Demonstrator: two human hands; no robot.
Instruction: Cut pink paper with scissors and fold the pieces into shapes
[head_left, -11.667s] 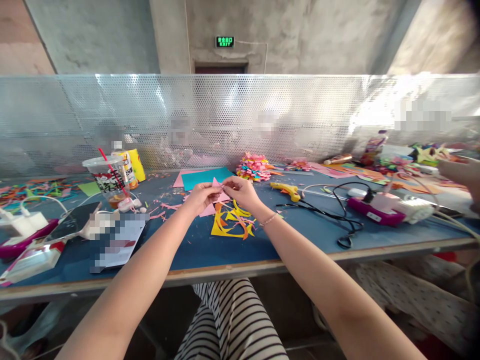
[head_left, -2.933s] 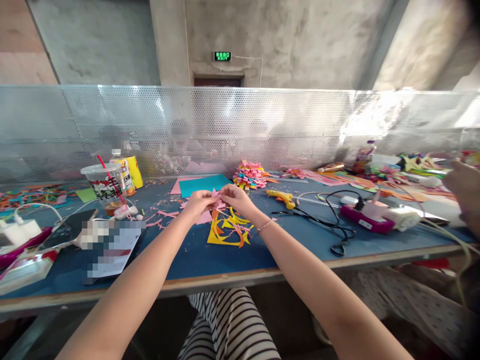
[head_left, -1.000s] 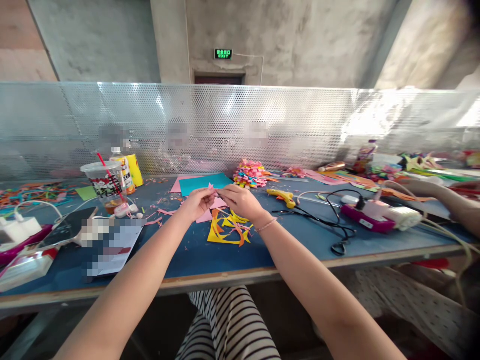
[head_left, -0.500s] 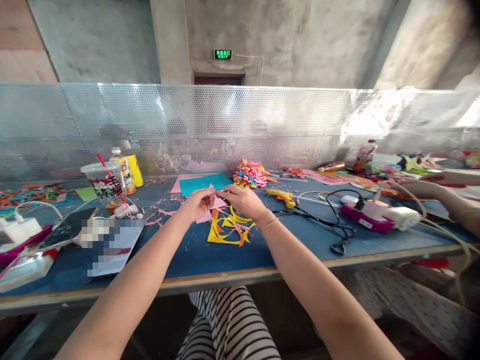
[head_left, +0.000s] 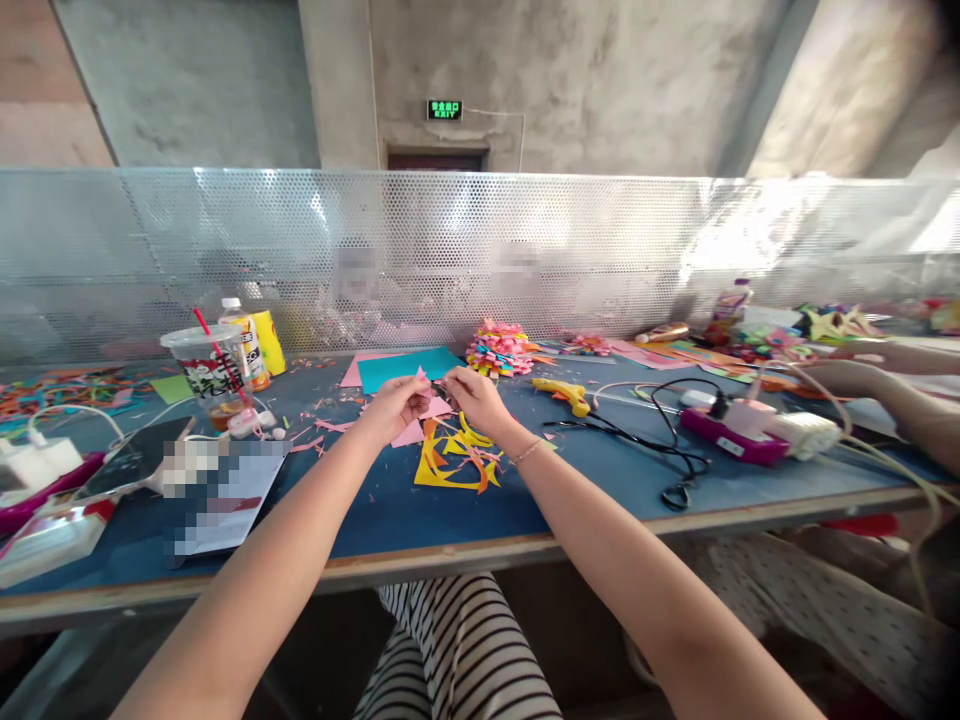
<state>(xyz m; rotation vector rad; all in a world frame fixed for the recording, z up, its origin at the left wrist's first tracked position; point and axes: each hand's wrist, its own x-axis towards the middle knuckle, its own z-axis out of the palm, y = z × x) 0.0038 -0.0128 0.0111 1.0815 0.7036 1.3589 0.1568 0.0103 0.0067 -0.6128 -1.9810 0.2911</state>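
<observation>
Between the fingers of my left hand [head_left: 399, 405] is a small piece of pink paper [head_left: 423, 376], held just above the table. My right hand [head_left: 472, 397] is closed beside it, around a thin dark tool [head_left: 439, 384]; the fingers cover most of the tool and its kind is unclear. Below both hands lies a yellow paper sheet [head_left: 450, 478] with curled yellow, orange and pink cuttings on it. Pink paper [head_left: 409, 433] lies under my left hand. Behind the hands are a teal paper sheet [head_left: 405, 368] and a pile of folded multicoloured paper pieces [head_left: 496, 348].
Yellow-handled pliers or a glue gun [head_left: 564, 393], black cables [head_left: 637, 436] and a purple power strip [head_left: 724, 440] lie right. A plastic cup [head_left: 210, 375], a bottle [head_left: 255, 350] and a phone [head_left: 236, 500] stand or lie left. Another person's arm [head_left: 877, 375] reaches in. A perforated screen [head_left: 450, 250] runs behind.
My right hand has turned slightly and drawn a little to the left, with its fingers more curled. My left hand keeps the pink paper in about the same spot.
</observation>
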